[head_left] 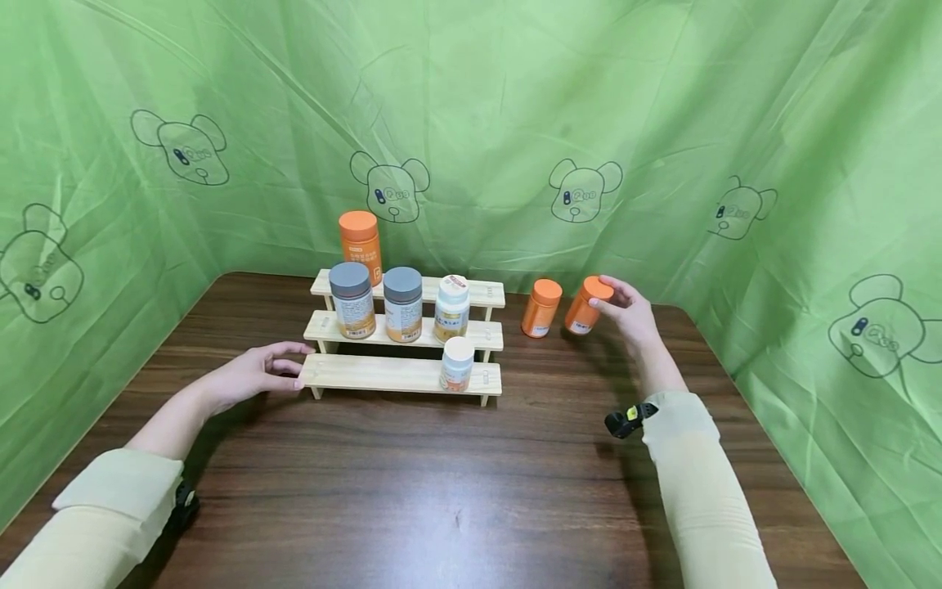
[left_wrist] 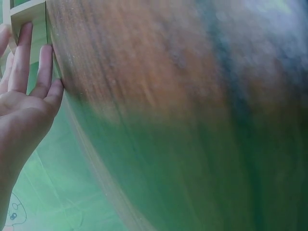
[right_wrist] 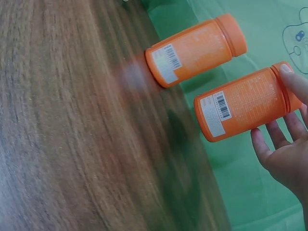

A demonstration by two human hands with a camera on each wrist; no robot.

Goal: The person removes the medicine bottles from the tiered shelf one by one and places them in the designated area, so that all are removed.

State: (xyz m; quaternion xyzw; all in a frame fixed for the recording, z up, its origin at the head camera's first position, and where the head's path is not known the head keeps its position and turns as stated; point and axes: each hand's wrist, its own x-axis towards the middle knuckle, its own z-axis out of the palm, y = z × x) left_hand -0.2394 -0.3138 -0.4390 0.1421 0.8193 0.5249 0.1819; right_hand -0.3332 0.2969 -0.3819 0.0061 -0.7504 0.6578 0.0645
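My right hand [head_left: 634,317] holds an orange bottle [head_left: 586,309] by its cap, thumb on one side and fingers on the other; the bottle leans slightly. Just left of it a matching orange bottle [head_left: 541,311] stands upright on the table. In the right wrist view both bottles show white barcode labels. My left hand [head_left: 246,378] is at the left end of a three-step wooden rack [head_left: 375,373], fingers extended and fingertips at the lowest step. From the left wrist view, the fingers [left_wrist: 20,67] lie fairly straight beside the rack's end; its grip there is partly hidden.
On the rack, a taller orange bottle [head_left: 361,249] stands on the top step. Two grey-lidded jars [head_left: 355,315] and a white bottle [head_left: 452,311] occupy the middle step. A small white bottle [head_left: 457,366] is on the lowest. Green cloth [head_left: 486,98] hangs around the wooden table [head_left: 412,474].
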